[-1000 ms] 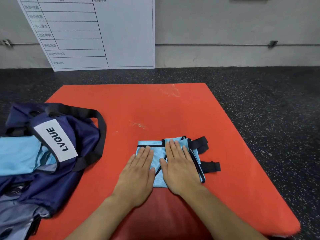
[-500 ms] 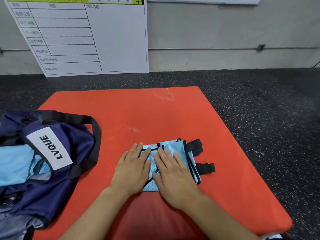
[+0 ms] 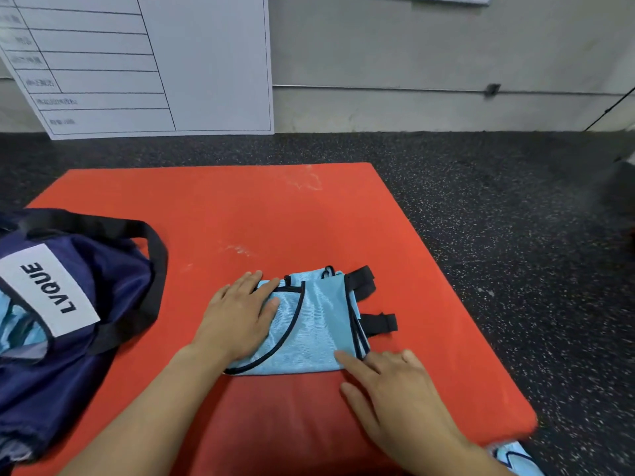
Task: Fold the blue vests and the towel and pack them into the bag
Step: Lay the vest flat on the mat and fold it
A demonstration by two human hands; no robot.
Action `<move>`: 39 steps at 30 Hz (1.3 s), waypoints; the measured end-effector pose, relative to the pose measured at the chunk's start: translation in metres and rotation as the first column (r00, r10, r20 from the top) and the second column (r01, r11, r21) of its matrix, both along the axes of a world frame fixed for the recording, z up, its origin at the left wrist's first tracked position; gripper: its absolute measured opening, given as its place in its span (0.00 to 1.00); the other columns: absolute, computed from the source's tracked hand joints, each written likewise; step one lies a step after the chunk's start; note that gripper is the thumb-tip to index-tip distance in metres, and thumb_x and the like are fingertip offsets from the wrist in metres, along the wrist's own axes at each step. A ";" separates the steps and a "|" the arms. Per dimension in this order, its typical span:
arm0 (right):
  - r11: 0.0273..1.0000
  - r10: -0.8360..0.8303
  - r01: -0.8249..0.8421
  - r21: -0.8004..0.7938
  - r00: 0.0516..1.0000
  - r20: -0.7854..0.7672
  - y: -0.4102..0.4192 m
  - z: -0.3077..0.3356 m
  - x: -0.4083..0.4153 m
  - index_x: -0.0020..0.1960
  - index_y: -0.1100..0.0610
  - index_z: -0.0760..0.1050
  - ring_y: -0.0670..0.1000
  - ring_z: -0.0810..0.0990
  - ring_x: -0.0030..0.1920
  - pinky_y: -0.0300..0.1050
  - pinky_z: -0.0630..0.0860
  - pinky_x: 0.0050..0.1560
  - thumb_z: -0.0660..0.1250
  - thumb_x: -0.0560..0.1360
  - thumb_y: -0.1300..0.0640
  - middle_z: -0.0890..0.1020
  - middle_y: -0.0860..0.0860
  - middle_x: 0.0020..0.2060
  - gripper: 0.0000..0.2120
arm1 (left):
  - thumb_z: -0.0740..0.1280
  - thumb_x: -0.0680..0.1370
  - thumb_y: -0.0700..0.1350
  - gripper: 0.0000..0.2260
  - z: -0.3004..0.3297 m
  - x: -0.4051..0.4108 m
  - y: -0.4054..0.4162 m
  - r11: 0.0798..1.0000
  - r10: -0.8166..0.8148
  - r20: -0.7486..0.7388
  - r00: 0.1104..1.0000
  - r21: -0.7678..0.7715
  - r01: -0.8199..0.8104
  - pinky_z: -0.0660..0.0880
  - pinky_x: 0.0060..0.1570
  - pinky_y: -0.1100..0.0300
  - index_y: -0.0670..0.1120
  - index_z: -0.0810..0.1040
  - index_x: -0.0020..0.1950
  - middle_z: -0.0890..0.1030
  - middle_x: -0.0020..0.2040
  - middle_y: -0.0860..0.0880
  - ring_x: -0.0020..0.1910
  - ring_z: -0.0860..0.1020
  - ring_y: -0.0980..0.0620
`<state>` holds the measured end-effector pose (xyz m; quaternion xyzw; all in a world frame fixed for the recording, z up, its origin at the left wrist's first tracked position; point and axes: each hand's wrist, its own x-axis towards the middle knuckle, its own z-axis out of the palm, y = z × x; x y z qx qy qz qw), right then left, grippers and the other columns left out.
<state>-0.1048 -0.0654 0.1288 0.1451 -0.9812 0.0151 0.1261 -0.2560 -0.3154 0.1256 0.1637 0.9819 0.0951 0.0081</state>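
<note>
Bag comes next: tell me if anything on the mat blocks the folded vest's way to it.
Nothing visible does. The folded vest lies on the red mat, and only bare mat separates it from the navy bag to its left. The left hand rests flat on the vest's left edge.

Head view — forward-down, close, edges perhaps blurred

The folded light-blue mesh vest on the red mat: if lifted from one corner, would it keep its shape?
Probably not. The folded light-blue mesh vest looks thin and limp, so it would likely sag and unfold. Its black straps stick out loose at the side and may dangle. The left hand lies flat on it, the right hand touches its corner; supporting both sides seems safer.
</note>
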 end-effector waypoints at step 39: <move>0.798 0.449 -0.374 -0.472 0.892 0.054 0.004 -0.012 -0.082 0.59 0.43 0.84 0.41 0.71 0.72 0.51 0.72 0.68 0.69 0.79 0.40 0.78 0.38 0.67 0.13 | 0.70 0.76 0.57 0.29 -0.002 0.044 -0.050 0.893 -0.278 -0.138 0.951 0.327 0.308 0.66 0.71 0.55 0.58 0.68 0.77 0.72 0.72 0.62 0.75 0.65 0.62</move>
